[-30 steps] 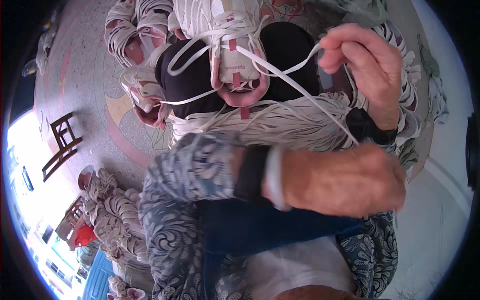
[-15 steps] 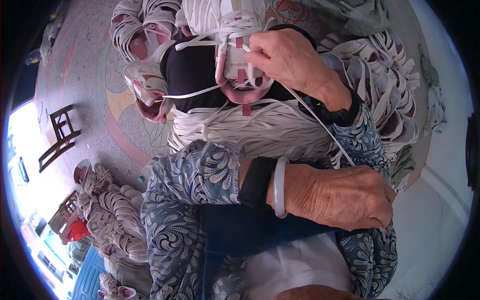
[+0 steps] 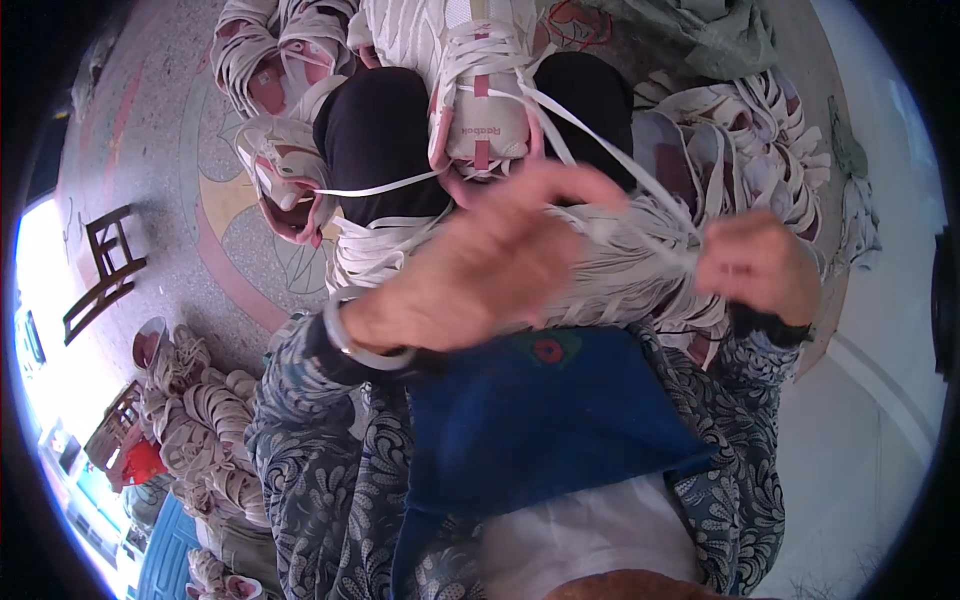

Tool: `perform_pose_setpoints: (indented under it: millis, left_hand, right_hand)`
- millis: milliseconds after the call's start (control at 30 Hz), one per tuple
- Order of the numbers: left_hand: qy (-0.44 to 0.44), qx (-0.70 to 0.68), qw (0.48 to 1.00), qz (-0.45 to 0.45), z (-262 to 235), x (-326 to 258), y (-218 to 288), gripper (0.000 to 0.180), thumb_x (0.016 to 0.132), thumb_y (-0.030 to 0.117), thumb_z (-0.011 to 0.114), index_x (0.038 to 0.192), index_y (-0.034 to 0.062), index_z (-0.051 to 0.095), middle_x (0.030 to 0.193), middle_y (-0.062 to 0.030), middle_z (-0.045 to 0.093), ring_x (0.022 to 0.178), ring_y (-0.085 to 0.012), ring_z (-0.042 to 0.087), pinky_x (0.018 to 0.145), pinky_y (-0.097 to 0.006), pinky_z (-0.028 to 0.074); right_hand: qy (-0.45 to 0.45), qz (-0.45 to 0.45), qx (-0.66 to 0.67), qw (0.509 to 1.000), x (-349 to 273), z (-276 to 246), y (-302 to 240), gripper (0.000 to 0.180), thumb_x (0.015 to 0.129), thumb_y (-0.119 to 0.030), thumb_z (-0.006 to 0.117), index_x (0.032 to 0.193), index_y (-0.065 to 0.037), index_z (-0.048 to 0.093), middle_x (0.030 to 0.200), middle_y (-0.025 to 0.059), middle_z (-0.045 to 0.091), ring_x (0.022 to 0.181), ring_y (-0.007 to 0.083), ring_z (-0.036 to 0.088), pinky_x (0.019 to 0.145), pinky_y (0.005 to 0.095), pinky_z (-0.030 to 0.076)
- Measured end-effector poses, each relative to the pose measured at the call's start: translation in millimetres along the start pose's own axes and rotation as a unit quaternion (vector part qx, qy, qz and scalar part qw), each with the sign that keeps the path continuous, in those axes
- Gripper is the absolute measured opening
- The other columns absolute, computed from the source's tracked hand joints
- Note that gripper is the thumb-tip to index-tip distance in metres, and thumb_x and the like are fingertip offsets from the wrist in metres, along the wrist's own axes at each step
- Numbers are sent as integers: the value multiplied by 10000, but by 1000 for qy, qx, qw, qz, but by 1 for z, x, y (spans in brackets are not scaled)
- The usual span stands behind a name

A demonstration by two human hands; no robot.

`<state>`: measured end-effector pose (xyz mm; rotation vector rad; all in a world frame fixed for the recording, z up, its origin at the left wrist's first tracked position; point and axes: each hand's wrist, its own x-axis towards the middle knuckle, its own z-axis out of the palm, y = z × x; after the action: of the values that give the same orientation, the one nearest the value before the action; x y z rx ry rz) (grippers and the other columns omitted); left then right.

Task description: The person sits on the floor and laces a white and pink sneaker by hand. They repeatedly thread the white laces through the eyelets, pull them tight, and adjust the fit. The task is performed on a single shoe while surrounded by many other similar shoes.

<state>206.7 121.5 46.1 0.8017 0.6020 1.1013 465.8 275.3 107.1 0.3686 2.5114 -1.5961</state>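
Pinching a white lace (image 3: 610, 135) in my right hand (image 3: 762, 262), I hold it taut up to the white and pink shoe (image 3: 478, 95) resting between my knees, just beyond both hands. My left hand (image 3: 480, 270) is blurred, fingers half curled, so I cannot tell whether it grips anything. A bundle of loose laces (image 3: 600, 270) lies across my lap beneath both hands. More shoes (image 3: 275, 110) sit on the floor (image 3: 160, 150) nearby.
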Motion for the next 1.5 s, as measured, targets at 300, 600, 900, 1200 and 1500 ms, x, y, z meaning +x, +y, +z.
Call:
perform_pose_setpoints:
  millis: [300,600,900,1200,1500]
  left_hand:
    - [361,382,848,68,-85,12,-4,178,902,167,629,956,0,652,779,-6,627,678,-66,537,593,-230,435]
    - [309,598,730,116,-91,35,1,168,830,129,660,954,19,637,784,-121,634,697,-235,649,624,-329,503]
    - [279,647,690,168,-101,48,-6,162,855,145,630,957,19,620,811,-134,620,724,-304,640,653,-371,507]
    - [198,0,971,-133,-123,26,24,239,959,230,548,1049,10,568,614,73,383,477,-4,291,407,-179,240]
    - [276,234,926,-107,-112,32,20,291,960,269,543,1026,-12,580,602,42,437,455,-30,366,407,-189,300]
  right_hand:
    - [285,76,-84,952,52,14,-5,92,813,-96,678,842,-19,635,634,37,483,555,110,446,520,264,369]
    - [330,-30,-210,920,135,38,25,140,811,-173,663,831,-46,608,730,99,572,677,295,599,606,394,476]
    - [367,-43,-232,900,152,50,42,154,813,-104,690,947,-57,630,764,69,543,619,210,573,566,336,464]
    - [344,-29,-212,914,140,40,49,126,814,-141,673,900,-61,629,770,94,569,684,275,599,619,374,489]
    - [378,-64,-241,892,148,49,43,184,793,-201,698,898,-69,625,802,76,563,674,264,609,600,373,506]
